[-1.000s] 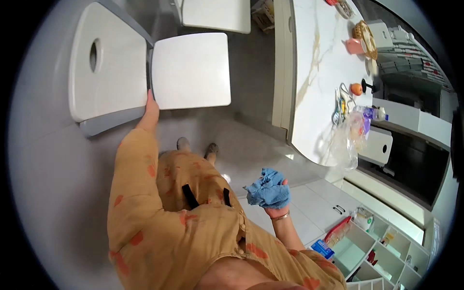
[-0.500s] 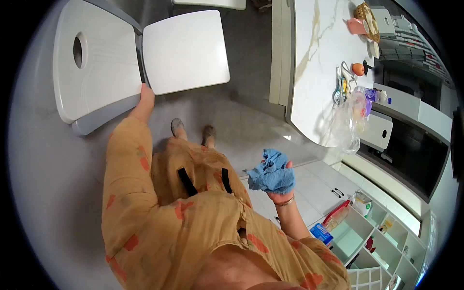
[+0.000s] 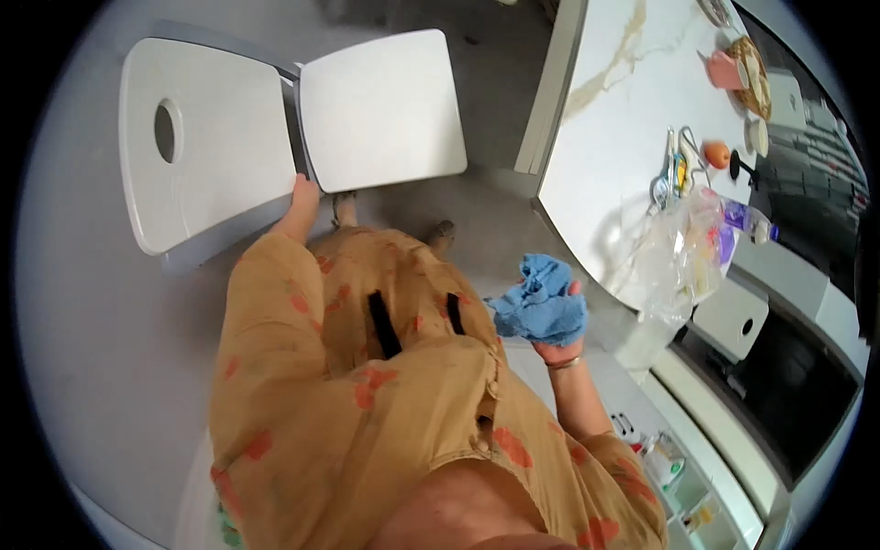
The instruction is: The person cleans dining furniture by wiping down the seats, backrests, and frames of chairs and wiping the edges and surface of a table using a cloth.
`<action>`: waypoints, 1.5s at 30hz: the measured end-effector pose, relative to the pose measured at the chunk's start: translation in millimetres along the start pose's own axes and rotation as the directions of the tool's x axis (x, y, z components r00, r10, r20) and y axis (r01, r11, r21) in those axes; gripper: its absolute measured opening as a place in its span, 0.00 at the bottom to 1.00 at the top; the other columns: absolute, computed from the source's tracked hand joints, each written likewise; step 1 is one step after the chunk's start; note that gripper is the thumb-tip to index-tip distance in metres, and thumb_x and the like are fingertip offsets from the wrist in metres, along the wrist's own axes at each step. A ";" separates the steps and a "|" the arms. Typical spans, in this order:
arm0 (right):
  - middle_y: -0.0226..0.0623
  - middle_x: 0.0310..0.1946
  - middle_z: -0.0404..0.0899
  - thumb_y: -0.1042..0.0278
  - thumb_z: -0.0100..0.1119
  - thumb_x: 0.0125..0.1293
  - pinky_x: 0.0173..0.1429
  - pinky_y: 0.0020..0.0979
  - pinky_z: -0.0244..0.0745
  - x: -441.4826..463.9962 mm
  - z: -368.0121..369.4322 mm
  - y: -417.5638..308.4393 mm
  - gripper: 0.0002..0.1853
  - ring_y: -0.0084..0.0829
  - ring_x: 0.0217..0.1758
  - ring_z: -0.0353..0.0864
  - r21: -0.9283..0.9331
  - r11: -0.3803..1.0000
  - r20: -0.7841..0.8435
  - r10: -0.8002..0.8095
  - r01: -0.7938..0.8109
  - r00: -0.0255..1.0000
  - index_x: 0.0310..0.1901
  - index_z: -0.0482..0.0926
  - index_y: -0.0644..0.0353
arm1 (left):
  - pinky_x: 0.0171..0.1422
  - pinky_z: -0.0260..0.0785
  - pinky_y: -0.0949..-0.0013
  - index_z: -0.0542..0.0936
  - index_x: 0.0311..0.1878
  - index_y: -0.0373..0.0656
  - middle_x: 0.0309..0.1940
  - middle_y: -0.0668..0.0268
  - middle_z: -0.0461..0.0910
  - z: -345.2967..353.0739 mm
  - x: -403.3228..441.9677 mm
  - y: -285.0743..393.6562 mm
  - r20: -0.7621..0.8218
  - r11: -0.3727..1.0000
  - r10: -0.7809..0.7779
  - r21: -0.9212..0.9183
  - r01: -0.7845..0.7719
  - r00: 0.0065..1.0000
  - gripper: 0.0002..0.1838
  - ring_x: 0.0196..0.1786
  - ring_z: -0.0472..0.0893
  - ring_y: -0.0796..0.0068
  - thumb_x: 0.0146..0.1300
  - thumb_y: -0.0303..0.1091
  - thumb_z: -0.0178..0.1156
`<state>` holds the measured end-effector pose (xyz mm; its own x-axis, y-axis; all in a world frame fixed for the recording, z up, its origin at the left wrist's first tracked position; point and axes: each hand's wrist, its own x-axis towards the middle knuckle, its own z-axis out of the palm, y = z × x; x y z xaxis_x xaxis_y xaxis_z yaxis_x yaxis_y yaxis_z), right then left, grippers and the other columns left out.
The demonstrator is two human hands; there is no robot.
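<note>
Two hands (left hand (image 3: 303, 203), right hand (image 3: 566, 344)), one cloth (image 3: 541, 307) and three chairs (image 3: 380, 110) (image 3: 726, 316) (image 3: 786, 99).
We count one table (image 3: 600, 124), two feet (image 3: 346, 209) (image 3: 443, 236) and two black strips (image 3: 385, 327) (image 3: 456, 313), with one bracelet (image 3: 565, 364). Of smaller things we count one mug (image 3: 724, 71), one basket (image 3: 763, 105), one bowl (image 3: 757, 137), one fruit (image 3: 716, 154), one bottle (image 3: 757, 225) and one bag (image 3: 676, 257). Among the chairs we count three backs (image 3: 220, 137) and one seat (image 3: 380, 110), so far as we can discern.

indoor light was moderately bright, white bench (image 3: 605, 174) and chair seat (image 3: 380, 110) looked palest, plastic bag (image 3: 676, 252) gave small glints, floor (image 3: 495, 92) beside the bench lay darker, view curved strongly toward black round borders, shelves (image 3: 687, 490) were softly blurred
</note>
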<state>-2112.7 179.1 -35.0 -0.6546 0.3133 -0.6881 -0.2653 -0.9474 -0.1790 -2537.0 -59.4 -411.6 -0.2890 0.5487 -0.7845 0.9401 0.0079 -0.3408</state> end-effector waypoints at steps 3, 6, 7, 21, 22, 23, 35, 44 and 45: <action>0.45 0.56 0.72 0.36 0.36 0.68 0.65 0.46 0.64 -17.4 -16.3 -41.6 0.34 0.44 0.59 0.71 -0.099 0.995 0.008 0.011 -0.010 1.000 0.62 0.65 0.58 | 0.43 0.65 0.49 0.73 0.42 0.41 0.37 0.52 0.78 -2.3 -40.8 38.0 0.112 0.995 0.007 -0.096 0.004 0.994 0.10 0.43 0.78 0.50 0.61 0.35 0.52; 0.44 0.56 0.72 0.37 0.37 0.69 0.65 0.45 0.64 -27.7 6.6 -4.2 0.33 0.42 0.58 0.71 -0.171 0.985 0.030 -0.026 0.030 0.999 0.62 0.65 0.57 | 0.46 0.61 0.53 0.75 0.51 0.45 0.41 0.59 0.80 25.1 -108.4 38.7 0.179 0.968 -0.090 -0.214 0.128 0.980 0.15 0.46 0.78 0.63 0.62 0.37 0.51; 0.43 0.56 0.72 0.37 0.37 0.68 0.64 0.45 0.65 -29.2 1.0 -10.8 0.33 0.41 0.58 0.71 -0.203 0.979 0.028 -0.030 0.035 0.999 0.62 0.65 0.56 | 0.48 0.59 0.54 0.75 0.54 0.46 0.43 0.62 0.80 22.0 -117.1 53.5 0.206 0.955 -0.111 -0.249 0.161 0.972 0.17 0.47 0.77 0.68 0.62 0.38 0.51; 0.45 0.57 0.71 0.33 0.38 0.66 0.65 0.46 0.64 31.1 -4.1 36.5 0.37 0.44 0.59 0.71 -0.431 0.876 0.078 0.277 -0.218 0.958 0.62 0.65 0.58 | 0.58 0.59 0.58 0.73 0.56 0.41 0.43 0.61 0.80 229.8 -142.6 170.1 0.147 0.688 -0.441 -0.578 0.439 0.885 0.20 0.49 0.77 0.64 0.64 0.39 0.49; 0.45 0.57 0.71 0.33 0.38 0.66 0.65 0.46 0.64 35.3 0.1 30.3 0.37 0.44 0.59 0.71 -0.440 0.863 0.070 0.308 -0.248 0.949 0.62 0.65 0.58 | 0.59 0.60 0.57 0.73 0.55 0.40 0.43 0.60 0.80 266.0 -140.1 187.0 0.166 0.463 -0.545 -0.758 0.460 0.822 0.19 0.49 0.77 0.62 0.65 0.38 0.49; 0.45 0.57 0.71 0.33 0.40 0.65 0.64 0.45 0.64 39.2 2.8 26.2 0.37 0.44 0.59 0.71 -0.427 0.838 0.059 0.401 -0.340 0.914 0.62 0.65 0.59 | 0.60 0.60 0.57 0.73 0.55 0.38 0.44 0.59 0.79 247.3 -169.7 180.3 0.128 0.612 -0.466 -0.667 0.424 0.875 0.18 0.50 0.76 0.60 0.65 0.37 0.48; 0.36 0.62 0.67 0.35 0.32 0.70 0.68 0.41 0.60 161.3 16.6 82.5 0.34 0.38 0.63 0.67 -0.600 0.611 -0.034 0.624 -0.515 0.781 0.65 0.62 0.55 | 0.71 0.53 0.59 0.68 0.62 0.40 0.56 0.54 0.73 214.1 -213.9 223.1 0.189 0.458 -0.659 -0.666 0.588 0.728 0.23 0.63 0.68 0.60 0.63 0.34 0.49; 0.35 0.31 0.79 0.49 0.60 0.63 0.41 0.28 0.74 432.6 32.7 169.5 0.21 0.31 0.32 0.79 -0.941 0.128 0.325 0.102 0.312 0.940 0.45 0.77 0.60 | 0.66 0.62 0.60 0.65 0.63 0.32 0.63 0.49 0.66 -51.4 -134.4 355.5 0.821 -0.957 -0.013 -0.175 0.230 0.570 0.37 0.62 0.69 0.52 0.61 0.54 0.55; 0.36 0.32 0.80 0.47 0.62 0.61 0.42 0.29 0.73 450.4 36.3 163.0 0.23 0.31 0.34 0.80 -0.943 0.046 0.334 0.148 0.331 0.931 0.46 0.78 0.60 | 0.66 0.62 0.60 0.65 0.63 0.32 0.63 0.49 0.66 -61.7 -124.4 362.9 0.828 -0.964 -0.006 -0.154 0.218 0.560 0.37 0.62 0.69 0.52 0.61 0.54 0.55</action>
<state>-2476.5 168.2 -348.6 -0.8850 0.1734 -0.4321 0.4384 -0.0018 -0.8988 -2148.8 -73.2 -405.8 -0.3171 -0.3854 -0.8666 -0.9411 0.2406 0.2374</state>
